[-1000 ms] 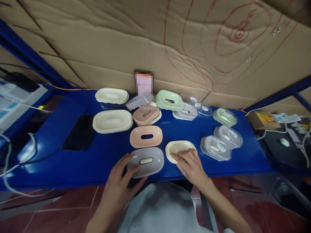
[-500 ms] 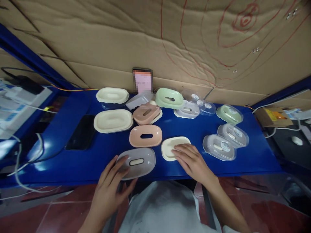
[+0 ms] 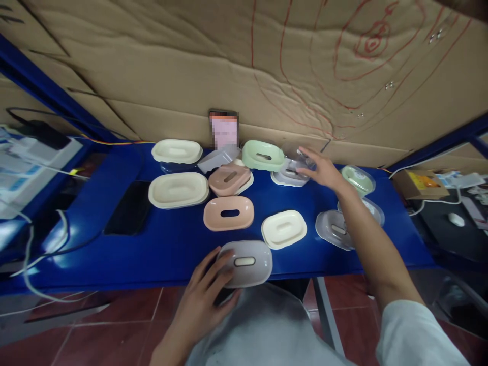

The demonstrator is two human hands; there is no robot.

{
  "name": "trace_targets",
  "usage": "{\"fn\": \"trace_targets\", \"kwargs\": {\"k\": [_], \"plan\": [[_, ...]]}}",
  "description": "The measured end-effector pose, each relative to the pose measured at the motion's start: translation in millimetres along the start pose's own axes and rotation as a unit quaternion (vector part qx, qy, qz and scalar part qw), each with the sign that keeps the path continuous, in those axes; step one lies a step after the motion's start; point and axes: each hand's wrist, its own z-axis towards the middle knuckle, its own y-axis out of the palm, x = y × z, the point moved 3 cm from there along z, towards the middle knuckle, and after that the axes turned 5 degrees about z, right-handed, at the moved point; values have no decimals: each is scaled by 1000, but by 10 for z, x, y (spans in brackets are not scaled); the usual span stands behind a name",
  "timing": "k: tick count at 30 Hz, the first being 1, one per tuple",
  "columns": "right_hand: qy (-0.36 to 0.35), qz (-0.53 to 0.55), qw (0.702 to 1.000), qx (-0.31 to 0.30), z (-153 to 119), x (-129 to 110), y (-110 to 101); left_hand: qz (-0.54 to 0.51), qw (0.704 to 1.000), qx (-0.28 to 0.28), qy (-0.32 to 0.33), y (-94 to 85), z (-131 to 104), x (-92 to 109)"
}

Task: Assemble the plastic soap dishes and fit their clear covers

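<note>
My left hand [image 3: 211,292] grips the left end of a grey oval soap dish [image 3: 259,274], fingers inside the rim and thumb below it. A cream piece shows through the dish's slot. Farther back, my right hand [image 3: 318,170] reaches over the clear plastic lids [image 3: 293,150], fingers and thumb apart; whether it touches a lid is hard to see. Below its fingers sits a grey dish on a pale base [image 3: 287,178]. A small cream tray [image 3: 284,230] lies on the table in front of the grey dish, beside a peach slotted dish [image 3: 213,214].
Cream trays [image 3: 178,190] are stacked at left, near a black phone-like slab [image 3: 127,208]. Peach dishes [image 3: 221,183] and a green dish [image 3: 263,155] stand behind. Lidded dishes [image 3: 331,229] lie at right, partly under my forearm. A phone [image 3: 224,129] leans on the cardboard wall.
My right hand has left the cream tray and moved back to the clear lids. My left hand has carried the grey dish to the right. The cream tray sits slightly farther right.
</note>
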Motion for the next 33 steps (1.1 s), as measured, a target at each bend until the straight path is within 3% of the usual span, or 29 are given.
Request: {"fn": "trace_targets", "kwargs": {"k": [4,8,12,15,20,26,33], "plan": [[-6,17,997,77,-286,-362,-174,-13,1000,12,-6,28,67,77],[-19,51,990,127,-996,-1111,-248,-17,997,47,-50,123,140,94],[-30,86,995,41,-1719,-1813,68,-29,994,69,-74,245,208,99],[-40,100,994,-25,-2035,-2081,366,-18,996,51,-65,282,241,89],[-85,103,991,-32,-2096,-2074,544,-20,998,5,-61,250,259,28],[-184,112,975,-48,-2018,-1901,533,-45,998,6,-51,217,235,23],[-246,97,960,-91,-1978,-1886,491,-105,990,-17,-89,186,174,22]]}}
